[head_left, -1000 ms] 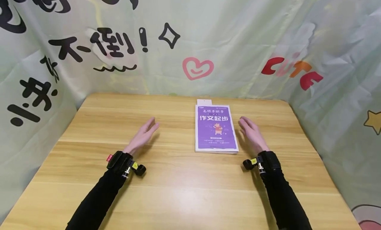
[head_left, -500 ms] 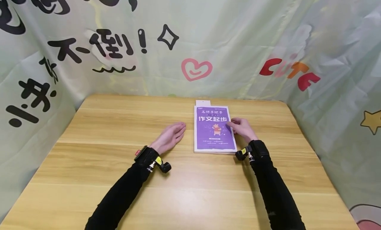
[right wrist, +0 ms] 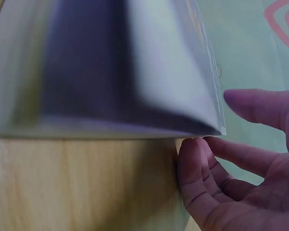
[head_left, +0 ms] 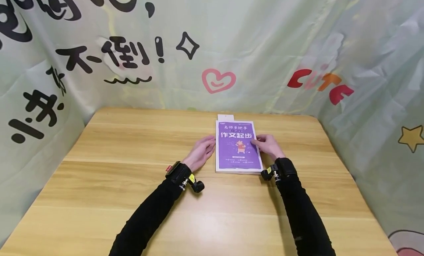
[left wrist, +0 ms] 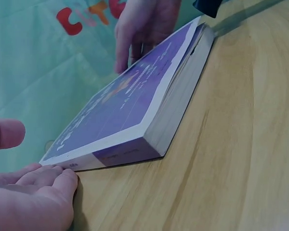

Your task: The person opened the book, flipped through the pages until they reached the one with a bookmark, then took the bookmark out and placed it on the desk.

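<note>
A purple book [head_left: 238, 147] lies flat on the wooden table [head_left: 132, 182], a white slip [head_left: 225, 117] poking out of its far end. My left hand [head_left: 207, 145] rests beside the spine, its fingertips [left wrist: 48, 175] touching the book's [left wrist: 120, 106] lower left edge and the thumb held apart. My right hand [head_left: 260, 142] is at the book's right edge. There its curled fingers [right wrist: 202, 173] sit under the slightly raised cover [right wrist: 111, 67], with the thumb over it. The cover shows a small gap above the pages in the left wrist view.
A pale green printed cloth [head_left: 265, 46] with black characters, a pink heart and red letters walls in the table at the back and both sides. Black sleeves and wrist-worn cameras [head_left: 197, 185] lie over the near half of the table.
Both hands have closed in on the book from either side. The left hand slid right to the spine, and the right hand reached the right edge and began raising the cover.
</note>
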`<state>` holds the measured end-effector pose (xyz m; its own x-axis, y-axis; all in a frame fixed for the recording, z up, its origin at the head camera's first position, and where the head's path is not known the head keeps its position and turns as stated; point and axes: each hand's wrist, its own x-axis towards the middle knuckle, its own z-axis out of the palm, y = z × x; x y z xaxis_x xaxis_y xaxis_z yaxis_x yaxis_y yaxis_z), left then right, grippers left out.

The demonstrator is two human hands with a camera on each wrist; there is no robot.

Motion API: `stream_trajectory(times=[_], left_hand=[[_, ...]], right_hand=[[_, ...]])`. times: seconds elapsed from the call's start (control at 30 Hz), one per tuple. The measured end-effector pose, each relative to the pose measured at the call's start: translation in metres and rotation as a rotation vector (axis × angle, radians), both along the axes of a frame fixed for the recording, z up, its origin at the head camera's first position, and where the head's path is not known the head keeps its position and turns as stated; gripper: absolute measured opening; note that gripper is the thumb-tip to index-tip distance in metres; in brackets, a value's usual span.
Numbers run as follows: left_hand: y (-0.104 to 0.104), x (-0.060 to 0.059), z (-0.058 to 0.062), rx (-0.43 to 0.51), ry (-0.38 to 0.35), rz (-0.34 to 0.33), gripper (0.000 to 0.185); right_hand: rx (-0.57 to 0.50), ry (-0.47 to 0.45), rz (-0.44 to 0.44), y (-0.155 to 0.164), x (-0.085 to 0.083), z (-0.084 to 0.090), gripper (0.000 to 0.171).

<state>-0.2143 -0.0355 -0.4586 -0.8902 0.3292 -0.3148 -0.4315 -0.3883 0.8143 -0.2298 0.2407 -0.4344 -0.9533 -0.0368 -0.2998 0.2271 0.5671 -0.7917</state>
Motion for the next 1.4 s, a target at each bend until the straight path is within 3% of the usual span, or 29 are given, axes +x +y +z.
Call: stream_trajectory(times=[0.43,0.8,1.4], left_hand=[[-0.002,0.004,-0.003,-0.069,0.062,-0.043,0.059],[-0.016,0.011,-0.004,-0.084,0.073,-0.041,0.057],[-0.041,0.035,-0.008,-0.111,0.084,-0.060,0.060]], right_hand=[[0.062,0.079,0.028,-0.006,0.008,-0.002,0.050],[0.070,0.072,0.041,-0.016,0.015,0.002,0.049],[0.064,0.133,0.096,-0.032,0.037,-0.006,0.037]])
